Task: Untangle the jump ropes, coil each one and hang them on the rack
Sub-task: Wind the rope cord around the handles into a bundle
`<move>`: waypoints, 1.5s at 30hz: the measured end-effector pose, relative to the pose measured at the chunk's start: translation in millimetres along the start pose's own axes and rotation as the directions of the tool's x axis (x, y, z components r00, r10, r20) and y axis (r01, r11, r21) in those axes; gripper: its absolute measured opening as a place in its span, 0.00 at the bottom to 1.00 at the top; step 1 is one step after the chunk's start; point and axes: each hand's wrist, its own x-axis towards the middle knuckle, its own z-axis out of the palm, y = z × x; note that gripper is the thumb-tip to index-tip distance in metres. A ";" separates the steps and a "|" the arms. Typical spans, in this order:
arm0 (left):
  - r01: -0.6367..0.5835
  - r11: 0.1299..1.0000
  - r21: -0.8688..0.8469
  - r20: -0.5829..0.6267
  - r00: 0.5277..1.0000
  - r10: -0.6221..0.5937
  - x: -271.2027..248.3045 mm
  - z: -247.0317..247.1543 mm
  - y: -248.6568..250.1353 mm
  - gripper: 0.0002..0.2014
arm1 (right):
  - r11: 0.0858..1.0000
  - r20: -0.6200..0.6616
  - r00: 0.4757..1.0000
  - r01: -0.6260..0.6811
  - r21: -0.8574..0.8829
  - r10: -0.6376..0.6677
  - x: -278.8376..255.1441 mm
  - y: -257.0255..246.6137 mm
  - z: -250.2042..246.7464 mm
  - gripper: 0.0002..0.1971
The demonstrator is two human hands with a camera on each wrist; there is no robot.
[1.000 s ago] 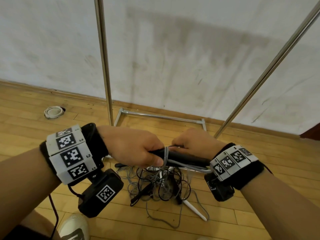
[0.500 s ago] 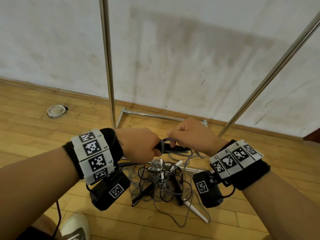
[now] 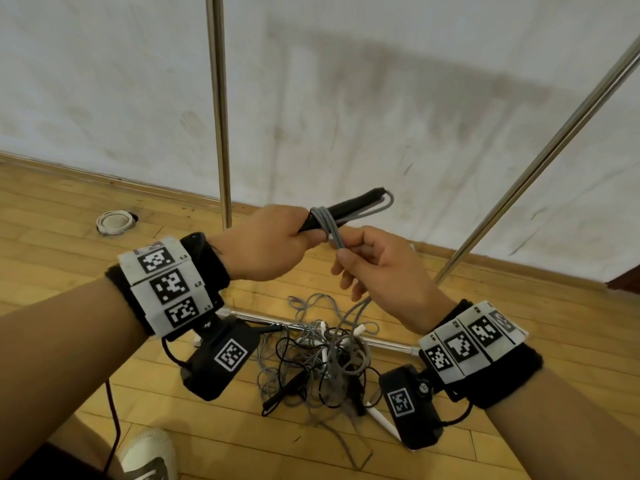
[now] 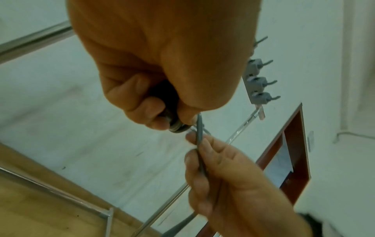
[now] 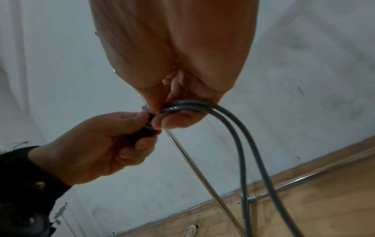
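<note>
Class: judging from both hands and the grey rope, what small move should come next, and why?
Probably another turn: the right hand carries the grey rope round the black handles gripped by the left hand, since a few wraps sit there while slack trails to the tangled pile.

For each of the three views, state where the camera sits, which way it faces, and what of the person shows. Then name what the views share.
Head: worn on the head, facing forward and down at the rack, floor tangle and both forearms.
Left wrist: under the left hand, looking along it toward the wall; right hand shows below.
Right wrist: under the right hand, looking toward the wall and floor; left hand shows too.
Shared: both hands, the black handle, the grey rope.
</note>
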 end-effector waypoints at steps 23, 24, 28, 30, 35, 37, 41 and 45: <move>-0.137 0.970 -0.199 0.539 0.812 0.225 -34.7 -8.7 29.4 0.11 | 0.811 0.222 0.922 -0.143 -0.568 0.318 -4.4 42.9 -42.5 0.13; -0.139 0.974 -0.177 0.556 0.803 0.216 -34.4 -7.2 29.4 0.12 | 0.796 0.231 0.926 -0.107 -0.596 0.298 -0.3 36.8 -39.5 0.04; -0.144 0.987 -0.072 0.636 0.755 0.157 -33.5 2.1 26.4 0.12 | 0.821 0.293 0.953 0.111 -0.560 0.072 0.4 20.4 -39.0 0.05; -0.150 0.989 -0.013 0.660 0.741 0.121 -32.2 8.3 23.9 0.13 | 0.863 0.281 0.959 0.104 -0.495 0.046 -1.9 18.8 -40.1 0.01; -0.150 0.983 0.105 0.632 0.773 0.050 -24.2 18.4 16.1 0.14 | 0.819 0.240 0.971 0.137 -0.557 0.000 -0.1 8.9 -39.5 0.02; -0.132 0.978 0.160 0.601 0.799 0.010 -21.0 19.4 12.2 0.14 | 0.823 0.233 0.973 0.135 -0.552 -0.004 -1.3 4.7 -37.8 0.04; -0.081 0.975 0.208 0.549 0.834 -0.048 -16.2 22.3 6.5 0.14 | 0.848 0.191 0.981 0.130 -0.514 -0.035 -2.9 -5.3 -31.3 0.10; -0.058 0.973 0.222 0.431 0.901 -0.044 -10.2 23.6 4.1 0.13 | 0.945 0.131 0.991 0.031 -0.325 0.013 -2.1 -8.9 -29.4 0.10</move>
